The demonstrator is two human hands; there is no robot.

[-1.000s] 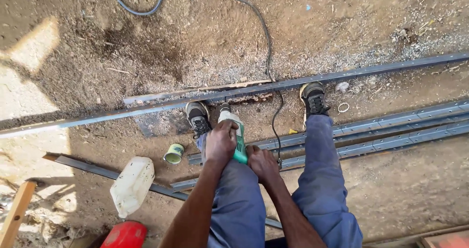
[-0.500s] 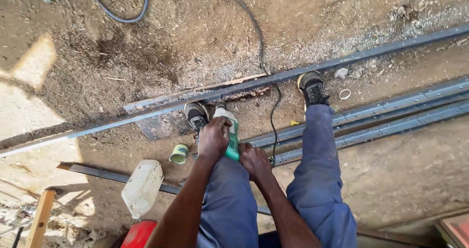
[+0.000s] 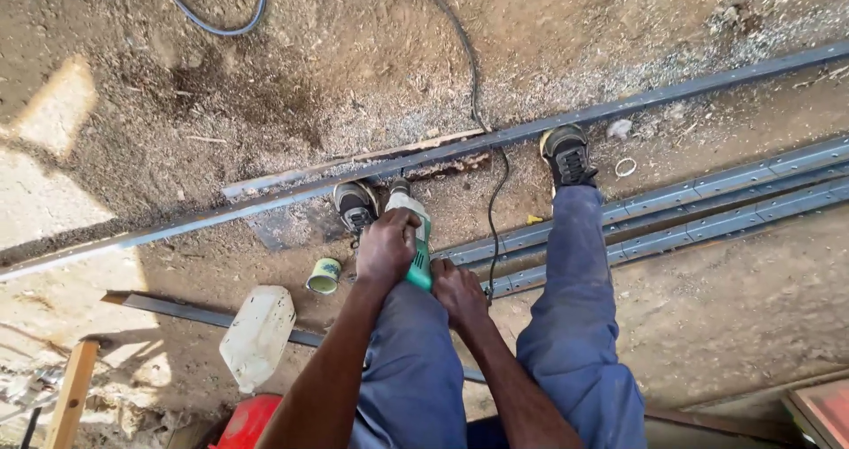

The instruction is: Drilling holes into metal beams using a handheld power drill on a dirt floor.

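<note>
Green and white, the power tool [image 3: 414, 237] sits low between the person's knees, just above the long grey metal bar [image 3: 460, 148] that lies across the dirt ground [image 3: 265, 86]. The left hand [image 3: 386, 245] is on top of the tool with its fingers [image 3: 402, 223] curled tight around it. The right hand [image 3: 458, 291] holds the back end of the tool, fingers wrapped around it too. A black cord [image 3: 482, 104] runs from the tool away over the dirt. Both shoes [image 3: 355, 206] stand right by the bar. A small green tin [image 3: 324, 276] and a white plastic jug [image 3: 256, 337] lie near the left arm. More grey bars [image 3: 707, 210] lie by the right leg.
</note>
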